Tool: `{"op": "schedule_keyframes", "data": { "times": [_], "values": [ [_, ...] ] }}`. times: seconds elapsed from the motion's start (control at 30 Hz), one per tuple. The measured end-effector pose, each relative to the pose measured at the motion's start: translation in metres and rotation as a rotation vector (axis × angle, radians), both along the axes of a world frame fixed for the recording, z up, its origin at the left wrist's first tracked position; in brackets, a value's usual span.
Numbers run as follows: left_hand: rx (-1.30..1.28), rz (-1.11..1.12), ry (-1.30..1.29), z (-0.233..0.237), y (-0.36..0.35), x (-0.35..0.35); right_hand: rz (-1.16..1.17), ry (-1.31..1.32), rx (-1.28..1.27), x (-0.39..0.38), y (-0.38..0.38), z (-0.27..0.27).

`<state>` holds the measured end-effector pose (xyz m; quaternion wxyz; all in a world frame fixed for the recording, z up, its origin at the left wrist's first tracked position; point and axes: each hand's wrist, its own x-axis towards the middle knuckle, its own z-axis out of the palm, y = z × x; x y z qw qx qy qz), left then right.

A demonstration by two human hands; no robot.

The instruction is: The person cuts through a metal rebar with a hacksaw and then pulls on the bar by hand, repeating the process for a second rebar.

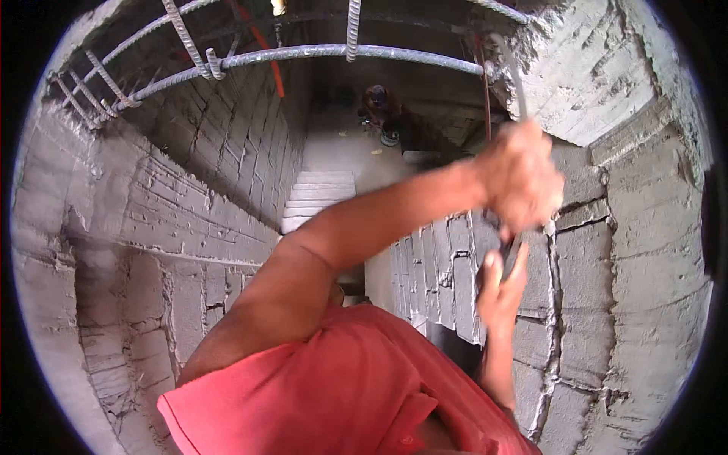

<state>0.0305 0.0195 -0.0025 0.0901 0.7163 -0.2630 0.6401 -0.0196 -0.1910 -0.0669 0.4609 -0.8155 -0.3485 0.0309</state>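
Observation:
My left hand (523,178), blurred by motion, is closed in a fist near the wall at the right. A thin grey curved tool (519,83) rises from the top of this fist. Just below it, my right hand (500,292) has its thumb and fingers around a dark object (509,258). The upper end of that object lies close under my left fist, and whether the two touch is unclear. Behind both hands is a rough grey block wall (580,280) with mortar joints.
Ribbed steel bars (303,51) cross overhead. An orange-red strip (278,79) hangs from above. Far below, a person (378,98) is beside a bucket (390,139), near light-coloured steps (322,193). A concrete beam (193,212) runs along the left.

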Motion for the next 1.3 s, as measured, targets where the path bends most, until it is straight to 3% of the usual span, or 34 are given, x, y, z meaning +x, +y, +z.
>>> {"op": "schedule_keyframes", "data": {
  "times": [0.1, 0.17, 0.23, 0.27, 0.3, 0.33, 0.4, 0.43, 0.47, 0.5, 0.6, 0.7, 0.73, 0.8, 0.83, 0.93, 1.0, 1.07, 1.1, 1.13, 1.17, 1.2, 1.27, 1.3],
  "values": [
    [0.063, 0.04, -0.057, 0.039, 0.057, 0.046, 0.039, 0.084, 0.068, 0.039, 0.064, 0.041],
    [0.085, 0.008, -0.041, 0.041, 0.059, 0.036, 0.089, -0.054, 0.13, 0.036, 0.062, 0.038],
    [0.074, 0.083, 0.002, 0.018, 0.021, 0.003, 0.022, -0.337, 0.003, 0.015, 0.024, 0.014],
    [0.063, 0.095, 0.003, -0.003, 0.002, -0.005, 0.004, 0.043, -0.01, -0.002, -0.003, 0.003],
    [-0.065, -0.067, -0.02, -0.011, -0.019, -0.008, -0.009, -0.043, -0.079, -0.008, -0.024, -0.012],
    [-0.11, -0.114, 0.012, -0.007, -0.019, -0.013, 0.045, -0.158, 0.072, -0.008, -0.014, -0.011],
    [-0.011, -0.014, -0.076, 0.009, 0.016, 0.012, 0.013, -0.025, 0.006, 0.011, 0.019, 0.015],
    [0.125, 0.114, -0.097, 0.013, 0.043, 0.033, 0.022, -0.105, 0.053, 0.028, 0.046, 0.018],
    [0.037, 0.042, 0.006, 0.029, 0.06, 0.037, 0.051, -0.094, 0.135, 0.033, 0.065, 0.033],
    [0.054, 0.03, -0.035, 0.038, 0.064, 0.044, 0.006, 0.224, 0.086, 0.025, 0.065, 0.051],
    [0.174, 0.09, -0.1, 0.015, 0.032, 0.031, 0.017, -0.098, 0.05, 0.019, 0.035, 0.027],
    [-0.084, -0.079, -0.03, -0.015, -0.016, -0.006, 0.018, -0.127, -0.067, -0.011, -0.024, -0.012],
    [-0.11, -0.146, -0.01, -0.014, -0.018, -0.008, -0.023, 0.012, -0.022, -0.013, -0.023, -0.017],
    [0.055, -0.006, -0.112, 0.01, 0.03, 0.023, -0.004, -0.03, 0.019, 0.02, 0.031, 0.014],
    [0.056, 0.092, -0.032, 0.027, 0.053, 0.033, 0.032, -0.048, 0.028, 0.028, 0.053, 0.035],
    [0.075, 0.052, -0.075, 0.048, 0.07, 0.033, 0.066, -0.101, 0.075, 0.032, 0.062, 0.043],
    [0.127, 0.026, -0.089, 0.023, 0.031, 0.016, 0.038, -0.116, 0.048, 0.017, 0.032, 0.025],
    [-0.048, -0.005, -0.01, -0.017, -0.021, -0.006, 0.008, 0.046, -0.062, -0.006, -0.022, -0.001],
    [-0.041, 0.002, -0.038, -0.013, -0.012, 0.002, 0.053, -0.293, -0.008, -0.003, -0.02, -0.011],
    [-0.063, -0.031, -0.055, -0.012, -0.009, 0.008, 0.074, -0.356, -0.002, 0.001, -0.019, -0.013],
    [-0.081, -0.046, -0.073, -0.008, 0.001, 0.015, 0.037, -0.161, -0.017, 0.018, 0.004, 0.001],
    [0.093, 0.012, -0.114, 0.012, 0.029, 0.03, -0.015, 0.068, -0.046, 0.029, 0.027, 0.019],
    [-0.027, -0.045, -0.062, 0.04, 0.057, 0.05, 0.059, 0.077, 0.072, 0.039, 0.057, 0.057],
    [-0.002, -0.016, -0.061, 0.041, 0.058, 0.044, 0.073, 0.026, 0.127, 0.038, 0.059, 0.049]
  ]
}}
